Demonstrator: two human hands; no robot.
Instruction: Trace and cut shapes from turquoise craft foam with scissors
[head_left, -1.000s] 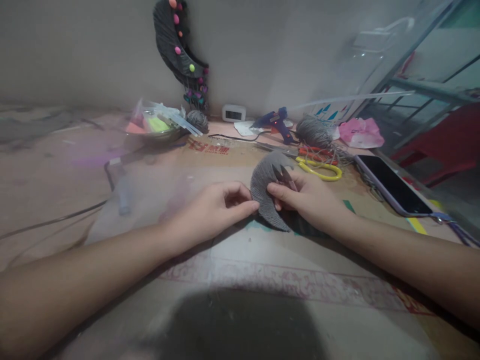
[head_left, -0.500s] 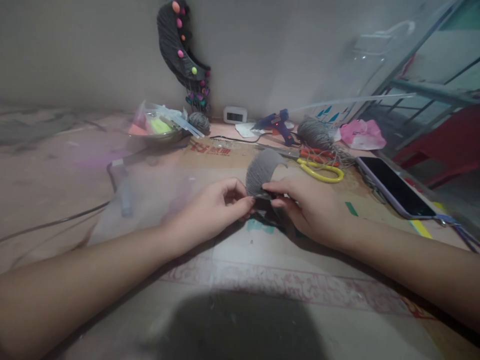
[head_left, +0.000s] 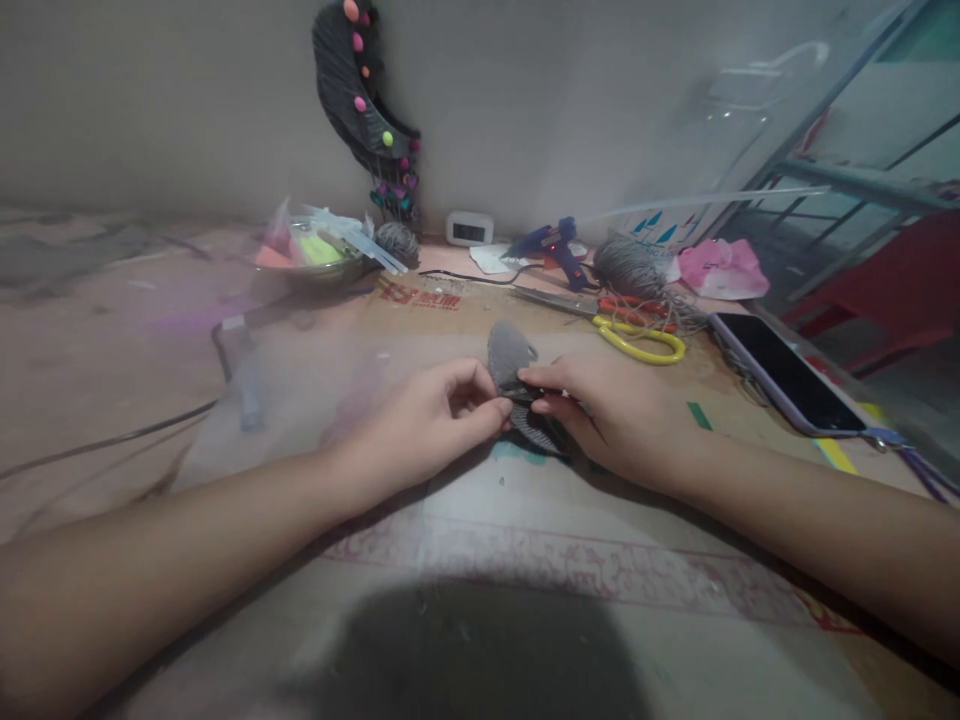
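Between my hands, just above the cardboard-covered table, is a small grey piece wrapped in yarn [head_left: 508,350], curved along its upper edge. My left hand [head_left: 442,410] pinches its near left edge between thumb and fingers. My right hand [head_left: 592,410] grips its right side, with the index finger lying across the grey face. A darker ribbed part [head_left: 536,428] shows below the fingertips; whether it belongs to the same piece I cannot tell. The fingers hide much of the lower edge.
Yellow-handled scissors [head_left: 641,345], grey yarn [head_left: 630,265] and a blue glue gun [head_left: 551,245] lie beyond my hands. A phone [head_left: 787,375] is at right. A bowl [head_left: 319,275] of colourful items stands back left. A decorated dark crescent [head_left: 337,90] leans against the wall.
The grey piece has turned in my fingers: its upper part stands lower and looks narrower, and more of the ribbed part shows below. Both hands stay nearly in place.
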